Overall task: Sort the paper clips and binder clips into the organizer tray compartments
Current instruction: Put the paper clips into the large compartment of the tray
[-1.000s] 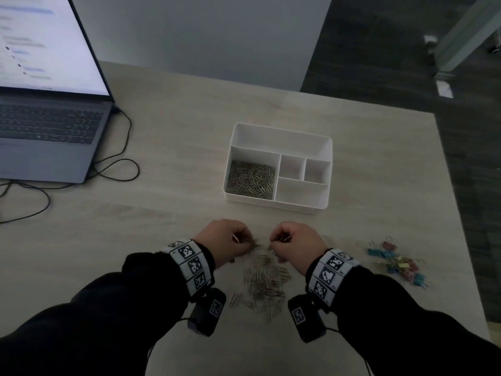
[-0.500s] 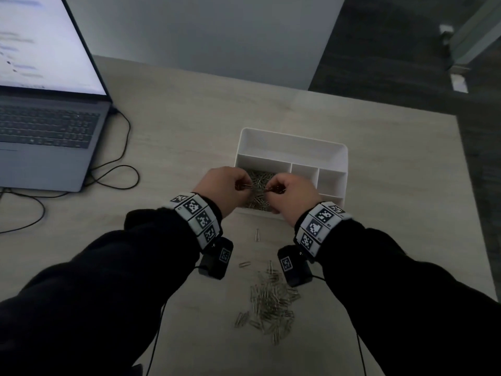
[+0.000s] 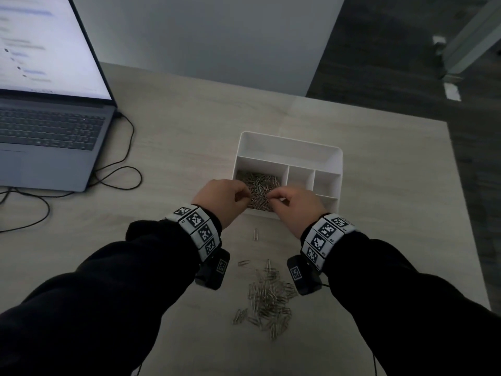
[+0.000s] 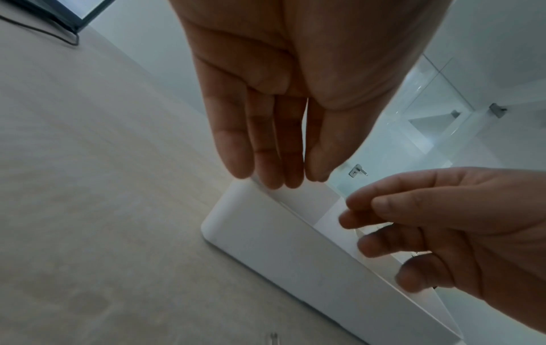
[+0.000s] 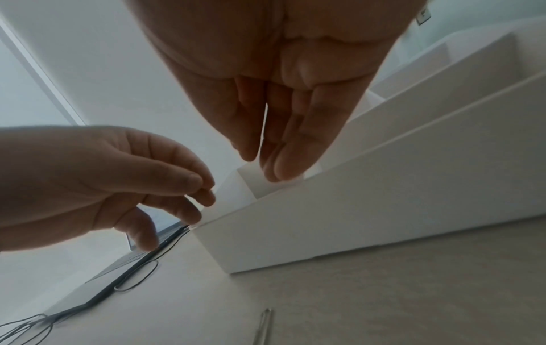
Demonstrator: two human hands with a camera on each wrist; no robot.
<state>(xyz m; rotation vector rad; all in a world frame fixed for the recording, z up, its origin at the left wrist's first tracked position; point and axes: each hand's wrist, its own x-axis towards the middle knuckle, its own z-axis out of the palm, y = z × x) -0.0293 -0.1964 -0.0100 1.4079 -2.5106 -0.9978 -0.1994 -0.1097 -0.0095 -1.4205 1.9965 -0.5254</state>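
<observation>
Both grips, left hand (image 3: pixel 222 200) and right hand (image 3: pixel 294 208), hang relaxed, holding nothing, over organizer tray (image 3: pixel 287 147). Paper clips (image 3: pixel 268 297): light, slippery, tangle-prone; pinch in small bunches.

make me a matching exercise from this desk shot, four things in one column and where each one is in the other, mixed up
Things:
1. laptop
2. organizer tray
3. loose pile of paper clips
4. single paper clip

Places:
A. on the table between the two forearms, nearest the person
B. far left of the table, screen lit
C. alone on the table just in front of the tray's near wall
D. middle of the table, under both hands

Pairs: 1-B, 2-D, 3-A, 4-C
</observation>
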